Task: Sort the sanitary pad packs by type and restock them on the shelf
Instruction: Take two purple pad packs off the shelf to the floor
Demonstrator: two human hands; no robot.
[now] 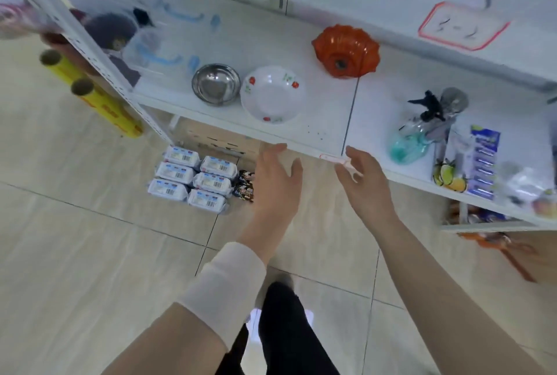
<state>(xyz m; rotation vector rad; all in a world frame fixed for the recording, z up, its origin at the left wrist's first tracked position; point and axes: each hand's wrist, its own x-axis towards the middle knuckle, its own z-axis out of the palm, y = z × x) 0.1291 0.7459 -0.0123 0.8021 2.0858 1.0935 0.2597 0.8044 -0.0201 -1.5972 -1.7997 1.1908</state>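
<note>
Roughly halfway, going by this. Seems sorted down on the floor (75,239) already: six white packs (193,177) lined up in two neat columns, lower left of centre, just below the shelf (316,133) edge, with a couple of dark packs (244,186) tucked right against them on their right. So grouped by type, more or less.

Not restocked at all though. Zero packs up on the shelf in view, only a steel bowl (215,83), a white bowl (271,94), an orange bowl (346,50) and a spray bottle (419,130) further right. Can't tell about more packs hiding under the shelf, past the box (217,136) behind the piles.

Left hand (275,181) mid-frame, fingers (272,153) straight and spread, holding nothing, hovering in front of the shelf edge, just right of the dark packs. Right hand (364,181) beside it, fingers apart and loose too, empty, tips close to the little price tag (333,159) on the shelf lip; touching or not, can't say.

Guessing the whole lifting part left to do: grab each group, find a free stretch of shelf, keep white and dark apart.
</note>
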